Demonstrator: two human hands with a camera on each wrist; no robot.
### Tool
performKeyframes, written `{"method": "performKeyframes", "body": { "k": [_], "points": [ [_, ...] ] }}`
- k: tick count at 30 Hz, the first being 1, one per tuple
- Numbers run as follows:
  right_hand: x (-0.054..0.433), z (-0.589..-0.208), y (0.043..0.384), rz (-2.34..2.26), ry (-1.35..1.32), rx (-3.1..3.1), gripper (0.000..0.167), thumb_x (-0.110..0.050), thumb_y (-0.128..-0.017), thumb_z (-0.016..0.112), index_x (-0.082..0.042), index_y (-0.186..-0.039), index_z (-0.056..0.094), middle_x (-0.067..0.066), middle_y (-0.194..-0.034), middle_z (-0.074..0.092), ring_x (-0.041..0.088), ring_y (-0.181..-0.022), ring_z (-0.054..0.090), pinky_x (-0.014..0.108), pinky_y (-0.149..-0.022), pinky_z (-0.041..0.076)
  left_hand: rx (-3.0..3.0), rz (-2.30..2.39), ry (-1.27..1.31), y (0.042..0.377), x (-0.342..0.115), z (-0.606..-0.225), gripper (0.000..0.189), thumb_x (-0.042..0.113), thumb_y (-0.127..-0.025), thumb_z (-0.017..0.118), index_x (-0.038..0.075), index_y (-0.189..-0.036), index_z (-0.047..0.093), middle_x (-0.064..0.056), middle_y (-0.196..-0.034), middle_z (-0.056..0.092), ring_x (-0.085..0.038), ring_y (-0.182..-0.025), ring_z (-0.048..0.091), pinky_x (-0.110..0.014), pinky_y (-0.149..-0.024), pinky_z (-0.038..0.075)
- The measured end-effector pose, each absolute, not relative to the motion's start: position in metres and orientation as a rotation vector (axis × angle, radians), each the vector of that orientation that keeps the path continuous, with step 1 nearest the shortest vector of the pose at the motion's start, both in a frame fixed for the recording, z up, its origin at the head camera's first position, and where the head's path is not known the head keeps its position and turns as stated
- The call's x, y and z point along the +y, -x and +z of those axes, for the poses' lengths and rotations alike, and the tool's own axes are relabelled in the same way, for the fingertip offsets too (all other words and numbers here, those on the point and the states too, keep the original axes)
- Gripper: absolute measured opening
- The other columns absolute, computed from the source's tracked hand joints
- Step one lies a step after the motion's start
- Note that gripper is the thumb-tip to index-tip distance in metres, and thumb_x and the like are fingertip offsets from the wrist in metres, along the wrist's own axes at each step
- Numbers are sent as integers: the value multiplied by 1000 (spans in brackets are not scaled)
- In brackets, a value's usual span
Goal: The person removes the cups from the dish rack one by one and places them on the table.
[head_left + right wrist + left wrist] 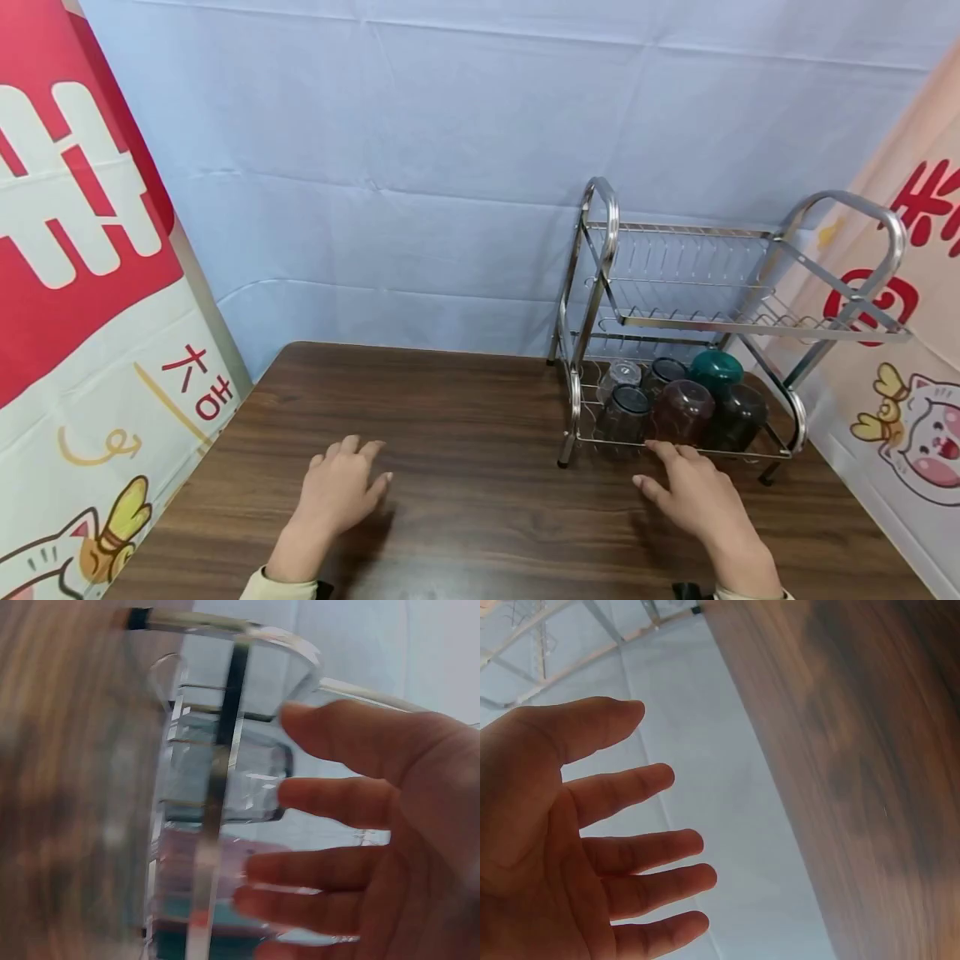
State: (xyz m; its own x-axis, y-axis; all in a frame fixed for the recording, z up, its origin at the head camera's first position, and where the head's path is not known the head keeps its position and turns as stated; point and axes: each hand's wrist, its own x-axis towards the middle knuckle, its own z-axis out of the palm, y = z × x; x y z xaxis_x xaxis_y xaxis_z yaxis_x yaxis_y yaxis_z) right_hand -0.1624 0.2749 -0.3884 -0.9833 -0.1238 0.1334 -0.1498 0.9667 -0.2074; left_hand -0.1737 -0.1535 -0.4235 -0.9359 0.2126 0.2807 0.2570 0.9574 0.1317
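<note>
My left hand (pixel 335 493) hovers over the left part of the wooden table with fingers spread and nothing in them; the left wrist view shows its bare palm (pixel 532 847). Over the table at the right, my right hand (pixel 697 497) is empty too, fingers extended toward the front bar of a metal dish rack (pixel 588 333). On the rack's lower shelf, upside-down glasses stand together: a clear one (pixel 621 377), dark grey ones, a reddish-brown one (pixel 682 410), a green one (pixel 716 367) and a dark one (pixel 738 417). In the right wrist view, the fingers overlap the rack and glasses.
The brown table (pixel 450 467) meets a pale blue cloth backdrop (pixel 375 167). Printed cloths hang at the left (pixel 67 317) and at the right close to the rack. The rack's upper shelf (pixel 690 283) has wire slots above the glasses.
</note>
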Motion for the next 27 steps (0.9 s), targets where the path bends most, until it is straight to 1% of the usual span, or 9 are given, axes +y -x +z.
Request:
{"method": "performKeyframes", "body": {
  "k": [3, 9, 18, 24, 27],
  "points": [
    [273, -383, 166, 362, -188, -3061, 62, -41, -83, 68, 2, -125, 53, 35, -112, 51, 54, -97, 50, 61, -68, 42, -2843, -275, 398, 178, -146, -425, 44, 36, -80, 70, 10, -116, 64, -15, -109, 57, -35, -93, 56, -51, -70, 45],
    [270, -373, 172, 361, -177, -3082, 61, -33, -81, 70, 6, -124, 51, 35, -111, 51, 51, -99, 51, 60, -71, 42, -2829, -314, 468, 186, -135, -428, 43, 36, -80, 71, 12, -115, 64, -12, -107, 57, -33, -92, 56, -49, -72, 44],
    [271, -368, 177, 363, -166, -3090, 66, -36, -81, 70, 8, -125, 49, 36, -114, 50, 52, -100, 49, 62, -73, 40, -2842, -356, 543, 191, -123, -424, 45, 37, -80, 71, 11, -116, 64, -13, -108, 57, -32, -92, 56, -47, -71, 44],
    [268, -368, 181, 357, -227, -3011, 62, -32, -81, 71, 8, -124, 50, 35, -115, 49, 52, -100, 49, 61, -72, 41, -2860, -400, 584, 193, -114, -423, 48, 38, -80, 71, 11, -119, 62, -14, -112, 56, -33, -95, 56, -47, -74, 44],
    [265, -366, 186, 349, -248, -2975, 61, -30, -81, 71, 9, -123, 50, 35, -116, 48, 52, -100, 49, 62, -72, 41, -2840, -413, 605, 195, -111, -422, 47, 37, -80, 71, 11, -118, 62, -14, -111, 57, -33, -94, 56, -47, -72, 44]
  ]
}}
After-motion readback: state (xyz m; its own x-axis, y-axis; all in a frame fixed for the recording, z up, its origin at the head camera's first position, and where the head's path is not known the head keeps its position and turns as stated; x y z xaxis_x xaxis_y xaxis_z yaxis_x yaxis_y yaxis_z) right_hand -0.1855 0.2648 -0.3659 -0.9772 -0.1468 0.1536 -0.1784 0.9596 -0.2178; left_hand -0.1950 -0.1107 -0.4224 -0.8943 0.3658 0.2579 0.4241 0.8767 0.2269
